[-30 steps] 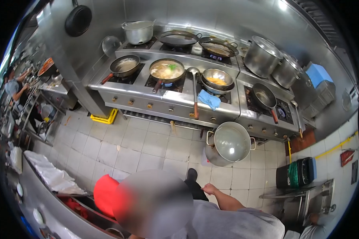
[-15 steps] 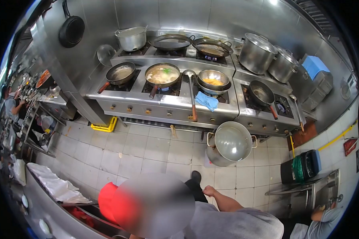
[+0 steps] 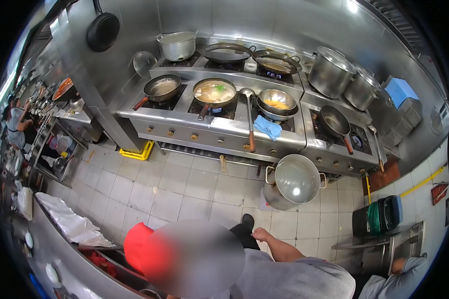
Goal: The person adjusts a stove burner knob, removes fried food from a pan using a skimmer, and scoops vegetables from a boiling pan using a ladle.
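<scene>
My right hand [image 3: 258, 234] hangs by my dark-trousered leg, above the tiled floor. Its fingers look curled in, and nothing shows in them. My left hand is not visible; only a sliver of skin, perhaps that arm, shows at the bottom edge beside an open drawer [image 3: 115, 263] with red contents. My red cap [image 3: 138, 249] and a blurred patch cover that area. Farther off, a large pot of cloudy liquid [image 3: 297, 180] stands low in front of the stove. A pan of pale stew with green bits [image 3: 213, 93] sits over a lit burner.
The steel stove [image 3: 184, 132] carries several pans, a ladle [image 3: 250, 119], a blue cloth [image 3: 267, 128] and a steel bowl [image 3: 277, 101]. Lidded pots [image 3: 332, 72] stand at back right. A bin [image 3: 378, 215] and another person's sleeve [image 3: 409, 279] are at right; another person [image 3: 16, 124] stands far left.
The view has turned slightly, so the stove and its pans sit farther right. My right hand stays by my leg. The sleeved person at lower right has shifted a little.
</scene>
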Available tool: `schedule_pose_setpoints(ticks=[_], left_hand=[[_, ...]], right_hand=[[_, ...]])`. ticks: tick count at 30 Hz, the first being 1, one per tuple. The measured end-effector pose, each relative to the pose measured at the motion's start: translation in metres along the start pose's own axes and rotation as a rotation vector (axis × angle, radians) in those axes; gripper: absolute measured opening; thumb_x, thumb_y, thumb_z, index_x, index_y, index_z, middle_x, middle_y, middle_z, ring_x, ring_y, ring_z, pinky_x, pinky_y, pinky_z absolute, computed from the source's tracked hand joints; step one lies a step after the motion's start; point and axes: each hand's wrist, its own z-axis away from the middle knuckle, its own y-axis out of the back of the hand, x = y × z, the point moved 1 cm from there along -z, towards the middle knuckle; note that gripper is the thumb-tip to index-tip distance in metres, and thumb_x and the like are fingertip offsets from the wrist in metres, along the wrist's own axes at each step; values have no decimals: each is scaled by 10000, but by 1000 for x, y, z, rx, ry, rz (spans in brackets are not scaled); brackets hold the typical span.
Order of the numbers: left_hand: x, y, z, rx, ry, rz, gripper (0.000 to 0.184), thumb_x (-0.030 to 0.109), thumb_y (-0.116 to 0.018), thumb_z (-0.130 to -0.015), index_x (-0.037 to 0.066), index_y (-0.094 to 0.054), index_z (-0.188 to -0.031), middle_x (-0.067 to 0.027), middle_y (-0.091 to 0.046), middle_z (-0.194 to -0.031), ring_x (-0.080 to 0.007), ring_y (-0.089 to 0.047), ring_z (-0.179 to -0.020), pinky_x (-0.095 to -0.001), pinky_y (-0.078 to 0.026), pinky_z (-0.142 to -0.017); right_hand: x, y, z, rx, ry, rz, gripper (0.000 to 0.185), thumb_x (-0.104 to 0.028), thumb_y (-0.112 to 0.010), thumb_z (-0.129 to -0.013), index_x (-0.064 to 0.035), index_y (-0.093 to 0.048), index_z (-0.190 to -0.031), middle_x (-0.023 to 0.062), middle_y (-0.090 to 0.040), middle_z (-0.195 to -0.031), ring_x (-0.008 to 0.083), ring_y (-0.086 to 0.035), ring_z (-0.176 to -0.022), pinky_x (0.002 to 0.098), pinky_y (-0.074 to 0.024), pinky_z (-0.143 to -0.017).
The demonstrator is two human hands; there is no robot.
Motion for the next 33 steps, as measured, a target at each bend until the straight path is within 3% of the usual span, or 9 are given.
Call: schedule_pose_setpoints(ticks=[11, 14, 17, 19, 33], left_hand=[[-20, -6, -10, -7, 30, -25, 233, 145, -582, -628, 2, -613, -810, -123, -619, -738, -199, -594, -699, -292, -465, -648], [-23, -6, -11, -7, 67, -1, 232, 137, -566, -627, 0, -612, -809, -130, -618, -737, -204, -595, -697, -295, -467, -648], [5, 0, 13, -11, 83, 36, 235, 137, -558, -624, -2, -613, -805, -140, -618, -735, -211, -597, -697, -302, -468, -648], [0, -3, 12, 0, 66, 23, 233, 140, -562, -624, -3, -614, -801, -142, -617, -732, -213, -597, -695, -304, -468, -649], [-14, -15, 2, -3, 20, -2, 237, 160, -564, -632, 1, -608, -801, -150, -616, -744, -216, -598, -710, -303, -463, -659]], right_hand=[[9, -9, -2, 11, -11, -46, 325, -267, -549, -748, 55, -591, -777, 169, -586, -704, 254, -578, -506, 326, -479, -434], [5, -8, 1, -24, -44, 19, 358, -276, -529, -734, 68, -584, -816, 169, -592, -742, 263, -599, -579, 320, -499, -478], [1, -6, 5, -19, -48, 28, 365, -277, -527, -741, 72, -579, -833, 180, -593, -770, 264, -603, -583, 323, -501, -482], [5, -8, 1, 1, -37, 21, 305, -269, -553, -744, 33, -597, -761, 155, -577, -680, 240, -572, -495, 322, -483, -451], [10, -8, -3, -1, -25, 68, 310, -276, -548, -746, 30, -588, -715, 140, -565, -618, 229, -566, -481, 328, -473, -449]])
